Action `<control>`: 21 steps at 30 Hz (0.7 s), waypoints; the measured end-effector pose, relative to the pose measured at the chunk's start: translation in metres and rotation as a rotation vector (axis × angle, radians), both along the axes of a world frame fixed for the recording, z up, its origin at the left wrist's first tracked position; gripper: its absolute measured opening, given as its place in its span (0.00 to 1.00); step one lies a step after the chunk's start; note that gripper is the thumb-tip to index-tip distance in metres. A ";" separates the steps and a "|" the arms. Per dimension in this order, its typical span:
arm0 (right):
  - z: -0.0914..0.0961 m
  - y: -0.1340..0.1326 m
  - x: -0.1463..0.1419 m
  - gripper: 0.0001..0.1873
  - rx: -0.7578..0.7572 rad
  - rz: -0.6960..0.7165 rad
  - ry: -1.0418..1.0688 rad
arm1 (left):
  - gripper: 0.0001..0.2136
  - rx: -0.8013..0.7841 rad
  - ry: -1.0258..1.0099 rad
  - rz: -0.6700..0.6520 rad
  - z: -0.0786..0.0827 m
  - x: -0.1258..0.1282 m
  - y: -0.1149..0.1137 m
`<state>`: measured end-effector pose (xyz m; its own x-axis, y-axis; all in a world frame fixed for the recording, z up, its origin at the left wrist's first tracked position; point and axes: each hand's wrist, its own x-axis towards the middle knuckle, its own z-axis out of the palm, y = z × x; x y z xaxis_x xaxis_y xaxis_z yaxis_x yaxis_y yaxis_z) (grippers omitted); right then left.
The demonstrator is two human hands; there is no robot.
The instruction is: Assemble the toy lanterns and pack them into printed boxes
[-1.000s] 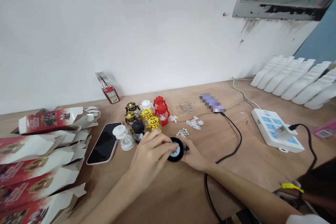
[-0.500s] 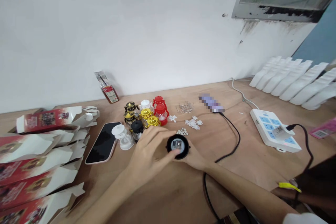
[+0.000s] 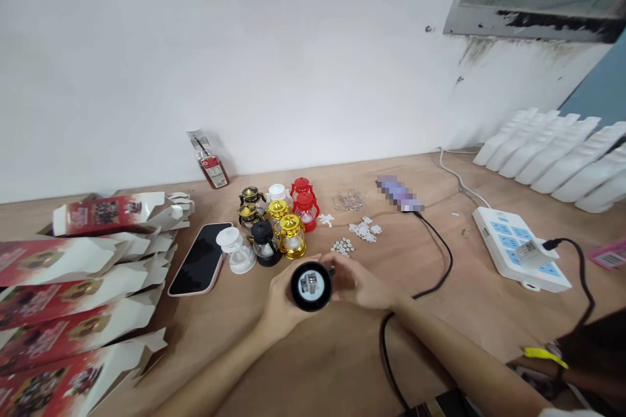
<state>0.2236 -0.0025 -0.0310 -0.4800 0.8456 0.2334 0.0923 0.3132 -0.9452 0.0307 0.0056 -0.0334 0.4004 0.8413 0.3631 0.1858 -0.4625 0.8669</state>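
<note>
A small black lantern [image 3: 311,287] is turned so its round underside faces me, showing a pale disc with metal parts inside a black rim. My left hand [image 3: 280,305] is closed around its left side. At its right side, the curled fingertips of my right hand [image 3: 366,285] pinch the edge. Just beyond my hands stand several miniature lanterns: white [image 3: 237,250], black [image 3: 265,243], gold [image 3: 292,236], red [image 3: 306,211] and bronze [image 3: 249,214]. Small round white pieces [image 3: 343,247] lie close to my right hand, with flat white plastic pieces [image 3: 364,229] behind.
Red and white boxes [image 3: 73,287] are stacked at left beside a phone [image 3: 200,260]. Bent wires [image 3: 349,199], a blurred-out phone [image 3: 398,193] on a black cable and a power strip [image 3: 521,244] lie to the right. A bottle [image 3: 214,171] leans by the wall. Another person's arm [image 3: 587,365] shows at lower right.
My left hand has moved from over the lantern's open underside to its left side. The lantern has shifted slightly left and down, and its pale disc shows unblocked. The view has turned slightly left.
</note>
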 end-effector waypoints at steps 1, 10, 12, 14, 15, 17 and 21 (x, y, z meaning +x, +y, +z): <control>0.003 0.003 0.008 0.22 0.042 -0.051 -0.070 | 0.23 -0.009 0.011 0.044 0.000 -0.002 0.003; 0.000 0.019 0.036 0.04 0.502 -0.483 -0.801 | 0.23 -0.081 0.039 0.138 -0.011 -0.008 0.021; -0.003 0.018 0.033 0.04 0.553 -0.483 -0.879 | 0.23 -0.059 0.051 0.102 -0.009 -0.007 0.019; -0.005 0.018 0.032 0.05 0.587 -0.479 -0.903 | 0.24 -0.053 0.053 0.062 -0.007 -0.007 0.018; -0.006 0.018 0.031 0.05 0.598 -0.474 -0.906 | 0.24 -0.060 0.050 0.047 -0.006 -0.007 0.017; -0.006 0.019 0.031 0.06 0.611 -0.469 -0.905 | 0.25 -0.084 0.045 0.034 -0.005 -0.007 0.016; -0.002 0.015 0.027 0.08 0.637 -0.553 -0.720 | 0.25 -0.093 0.050 0.028 -0.004 -0.007 0.016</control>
